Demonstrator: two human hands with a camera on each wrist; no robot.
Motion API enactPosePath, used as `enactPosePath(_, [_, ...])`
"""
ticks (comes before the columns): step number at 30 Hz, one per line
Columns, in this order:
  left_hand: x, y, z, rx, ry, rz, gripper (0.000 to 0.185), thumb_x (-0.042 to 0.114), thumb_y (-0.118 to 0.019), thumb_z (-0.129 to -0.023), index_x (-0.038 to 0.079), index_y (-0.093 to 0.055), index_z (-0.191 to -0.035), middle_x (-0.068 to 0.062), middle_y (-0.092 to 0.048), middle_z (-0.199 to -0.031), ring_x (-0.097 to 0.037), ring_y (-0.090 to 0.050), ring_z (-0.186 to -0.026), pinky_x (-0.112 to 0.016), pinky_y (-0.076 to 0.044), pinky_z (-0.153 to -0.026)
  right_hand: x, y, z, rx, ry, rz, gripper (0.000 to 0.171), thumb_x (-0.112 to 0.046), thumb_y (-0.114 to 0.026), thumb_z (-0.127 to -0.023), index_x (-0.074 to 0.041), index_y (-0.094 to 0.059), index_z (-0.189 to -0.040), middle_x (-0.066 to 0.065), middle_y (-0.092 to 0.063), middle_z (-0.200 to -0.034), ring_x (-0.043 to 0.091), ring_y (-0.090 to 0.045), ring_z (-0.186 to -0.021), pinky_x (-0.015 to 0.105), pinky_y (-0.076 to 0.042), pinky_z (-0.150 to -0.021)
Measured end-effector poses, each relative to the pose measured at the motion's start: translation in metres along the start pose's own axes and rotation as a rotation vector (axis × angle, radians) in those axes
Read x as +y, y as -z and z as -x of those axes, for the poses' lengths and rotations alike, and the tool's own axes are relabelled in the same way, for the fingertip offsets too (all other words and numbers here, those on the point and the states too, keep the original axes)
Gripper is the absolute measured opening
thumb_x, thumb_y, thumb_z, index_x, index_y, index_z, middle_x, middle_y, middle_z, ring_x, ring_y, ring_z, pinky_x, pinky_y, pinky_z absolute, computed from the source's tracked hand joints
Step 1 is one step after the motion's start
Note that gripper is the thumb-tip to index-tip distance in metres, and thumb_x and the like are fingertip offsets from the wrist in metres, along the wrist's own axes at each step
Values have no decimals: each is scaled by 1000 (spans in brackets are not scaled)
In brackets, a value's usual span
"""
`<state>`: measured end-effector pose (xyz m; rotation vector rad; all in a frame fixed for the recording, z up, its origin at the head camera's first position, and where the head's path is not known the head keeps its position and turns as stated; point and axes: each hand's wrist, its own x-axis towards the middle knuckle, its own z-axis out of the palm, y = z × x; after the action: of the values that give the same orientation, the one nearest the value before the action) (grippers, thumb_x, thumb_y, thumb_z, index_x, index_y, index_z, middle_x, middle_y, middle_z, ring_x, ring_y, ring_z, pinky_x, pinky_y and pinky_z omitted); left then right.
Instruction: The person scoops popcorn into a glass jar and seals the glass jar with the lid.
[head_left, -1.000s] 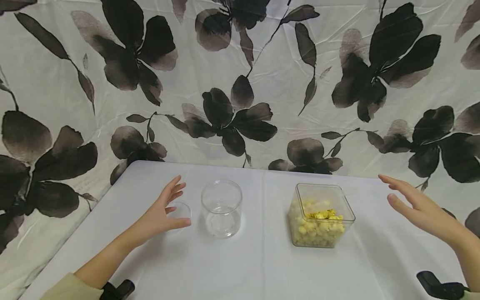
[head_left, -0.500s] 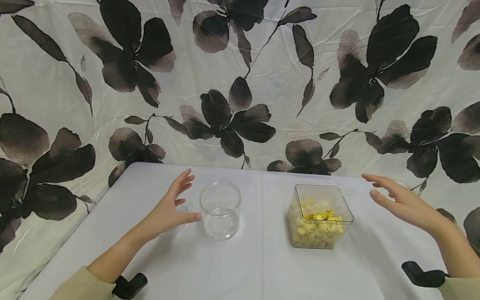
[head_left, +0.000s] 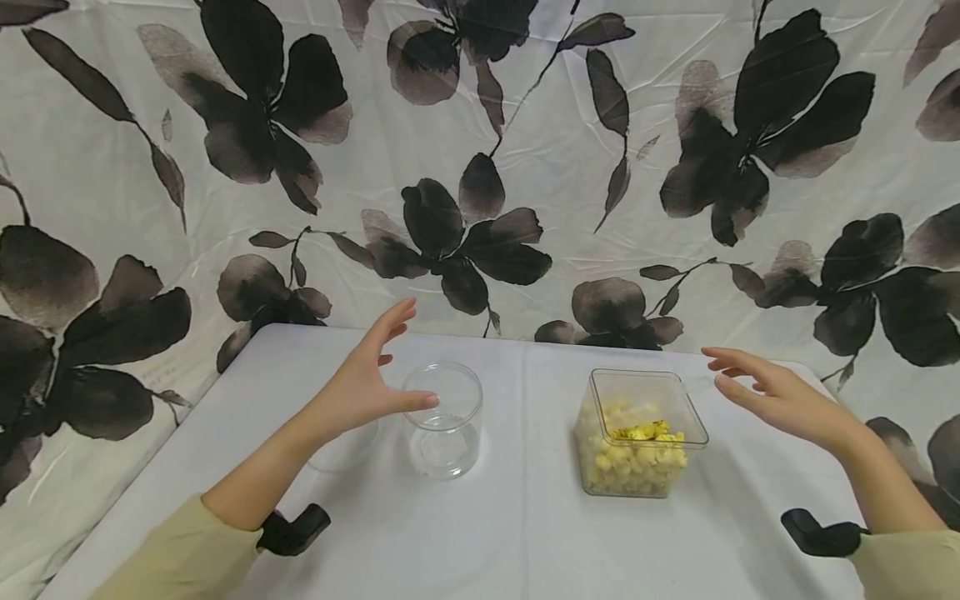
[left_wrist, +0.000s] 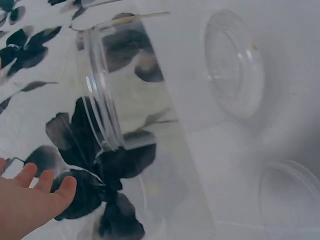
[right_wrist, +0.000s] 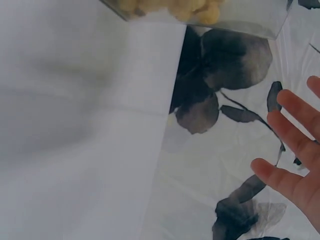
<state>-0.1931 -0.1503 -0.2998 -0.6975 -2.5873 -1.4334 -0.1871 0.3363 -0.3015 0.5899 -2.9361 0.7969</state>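
Over tabletop (head_left: 525, 533), left hand (head_left: 363, 387) beside clear jar (head_left: 442, 454), right hand (head_left: 783, 406) near popcorn box (head_left: 656, 442), both wide, empty; likely reach step; grip needs curled fingers.

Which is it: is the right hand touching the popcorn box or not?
Apart: in the right wrist view, floral backdrop shows between the right hand and popcorn box.
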Motion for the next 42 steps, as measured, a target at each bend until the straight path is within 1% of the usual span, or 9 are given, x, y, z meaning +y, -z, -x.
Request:
enactPosePath(7, [20, -23, -17, -14, -10, 24, 105, 22, -85, -67, 24, -19, -149, 2, -25, -150, -23, -25, -135, -52, -30, -102, -2, -6, -9, -40, 0, 19, 47, -26, -53, -96, -3, -45, -135, 15, -59, -115, 30, -53, -104, 56, -42, -81])
enactPosePath(12, [32, -48, -26, -66, -86, 9, 104, 23, -85, -67, 25, -20, -148, 2, -25, -149, -20, -28, -134, -48, -33, -101, -6, -8, -16, -58, 20, 34, 40, -26, -55, -94, -1, -55, -126, 9, -61, -111, 18, -53, -98, 38, -46, -74])
enactPosePath(16, [40, -73, -30, -113, -122, 38, 104, 23, -85, -67, 25, -21, -148, 1, -24, -149, -19, -29, -133, -46, -35, -101, -9, -9, -20, -79, 41, 35, 37, -24, -56, -94, 0, -57, -123, 9, -62, -109, 17, -54, -95, 36, -46, -70])
enactPosePath(20, [45, -104, -32, -163, -78, 110, 102, 22, -84, -68, 23, -21, -148, 0, -27, -148, -17, -30, -132, -42, -36, -100, -11, -12, -24, -100, 35, 25, 39, -24, -56, -94, 1, -56, -124, 14, -61, -113, 28, -56, -100, 48, -46, -75])
enactPosePath(23, [45, -127, -35, -182, -30, 165, 101, 23, -84, -69, 23, -20, -148, -2, -28, -148, -18, -31, -132, -41, -37, -100, -14, -12, -26, -110, 21, 27, 39, -25, -56, -94, 2, -56, -123, 15, -61, -112, 31, -56, -101, 53, -45, -77])
enactPosePath(28, [40, -159, -41, -199, 50, 260, 105, 22, -84, -69, 23, -17, -149, -4, -24, -150, -22, -29, -134, -41, -36, -101, -18, -11, -29, -129, -4, 51, 40, -27, -57, -93, 4, -59, -117, 8, -63, -101, 23, -55, -91, 41, -47, -72])
enactPosePath(34, [36, -186, -46, -226, 140, 342, 108, 24, -85, -67, 30, -14, -149, 2, -18, -151, -22, -23, -136, -45, -35, -101, -19, -7, -32, -162, -33, 38, 36, -26, -61, -91, 6, -64, -107, 4, -64, -91, 16, -54, -79, 31, -49, -65])
enactPosePath(38, [31, -200, -47, -229, 161, 340, 112, 26, -86, -65, 28, -12, -149, 1, -16, -152, -23, -21, -137, -48, -32, -102, -21, -4, -33, -186, -11, 41, 27, -25, -64, -88, 1, -69, -95, 0, -65, -82, 12, -55, -72, 28, -48, -60])
enactPosePath(42, [29, -209, -48, -220, 156, 348, 115, 26, -87, -64, 26, -10, -150, 1, -16, -152, -21, -20, -137, -49, -29, -104, -25, 1, -32, -191, 35, 38, 15, -21, -68, -86, -7, -68, -81, -7, -54, -65, 7, -44, -59, 24, -40, -51])
